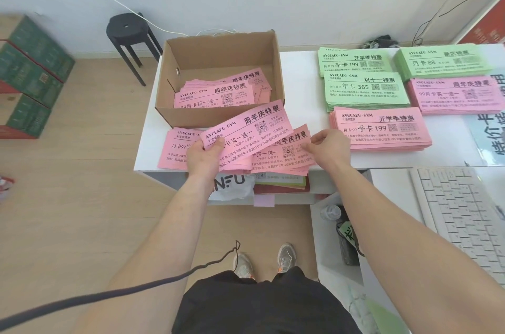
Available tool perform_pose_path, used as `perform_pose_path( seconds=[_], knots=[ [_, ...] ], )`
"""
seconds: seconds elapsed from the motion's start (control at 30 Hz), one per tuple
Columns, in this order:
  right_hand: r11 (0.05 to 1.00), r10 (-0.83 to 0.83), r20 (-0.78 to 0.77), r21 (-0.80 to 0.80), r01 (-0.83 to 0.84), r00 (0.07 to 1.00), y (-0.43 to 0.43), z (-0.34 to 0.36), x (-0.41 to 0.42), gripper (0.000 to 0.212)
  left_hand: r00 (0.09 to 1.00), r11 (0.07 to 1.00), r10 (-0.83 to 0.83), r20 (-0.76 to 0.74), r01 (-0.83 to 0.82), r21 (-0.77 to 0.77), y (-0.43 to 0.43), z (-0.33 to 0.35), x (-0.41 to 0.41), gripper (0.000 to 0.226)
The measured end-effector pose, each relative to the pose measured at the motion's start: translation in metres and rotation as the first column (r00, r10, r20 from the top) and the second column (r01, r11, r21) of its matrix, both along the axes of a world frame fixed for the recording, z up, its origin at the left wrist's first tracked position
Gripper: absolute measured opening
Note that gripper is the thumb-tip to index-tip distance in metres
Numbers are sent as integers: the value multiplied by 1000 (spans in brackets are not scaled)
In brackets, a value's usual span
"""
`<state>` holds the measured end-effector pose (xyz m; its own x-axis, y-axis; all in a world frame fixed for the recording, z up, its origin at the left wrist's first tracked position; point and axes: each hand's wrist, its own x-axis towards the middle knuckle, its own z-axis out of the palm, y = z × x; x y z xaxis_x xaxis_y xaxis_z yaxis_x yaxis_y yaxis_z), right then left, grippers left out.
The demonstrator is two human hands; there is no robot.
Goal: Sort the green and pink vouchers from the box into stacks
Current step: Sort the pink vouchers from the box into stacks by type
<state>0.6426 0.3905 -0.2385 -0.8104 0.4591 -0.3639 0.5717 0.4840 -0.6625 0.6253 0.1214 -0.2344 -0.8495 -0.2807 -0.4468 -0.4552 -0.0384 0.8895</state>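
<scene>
The left hand (203,154) grips a tilted pink voucher (246,131) at 6 o'clock of the open cardboard box (218,55). The right hand (329,146) pinches the right edge of a pink sheaf (284,154) that overhangs the front edge of the white table (300,79). A bare strip separates the box from three green stacks (364,90) and two pink stacks (379,127) at 3 o'clock. One pink pile (175,148) lies at 7 o'clock. Loose pink vouchers (216,94) lie in the box. The floor is pale wood, with a black stool (128,29) at 10 o'clock
</scene>
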Motion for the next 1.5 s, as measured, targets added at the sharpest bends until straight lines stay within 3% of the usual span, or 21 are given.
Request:
perform_pose_path(
  seconds=[0.43, 0.63, 0.8, 0.97, 1.5],
  knots=[
    [1000, 25, 12, -16, -25, 1000, -6, -3, 3, 18, 999, 1000, -30, 12, 30, 4, -3, 0, 0, 6],
    [979, 184, 58, -94, -178, 981, -7, -2, 1, 32, 999, 999, -32, 22, 31, 13, -4, 0, -1, 5],
    [938, 334, 159, 37, -344, 929, -7, 1, -11, 61, 999, 1000, -29, 20, 29, 3, -7, 1, -2, 8],
    [898, 409, 154, 105, -426, 900, 0, -4, -17, 39, 999, 1000, -29, 15, 29, -4, -9, 0, -2, 10],
    [804, 493, 144, 302, -512, 858, 4, -16, -11, 44, 1000, 999, -25, 17, 26, -21, -9, -2, 2, 9]
  ],
)
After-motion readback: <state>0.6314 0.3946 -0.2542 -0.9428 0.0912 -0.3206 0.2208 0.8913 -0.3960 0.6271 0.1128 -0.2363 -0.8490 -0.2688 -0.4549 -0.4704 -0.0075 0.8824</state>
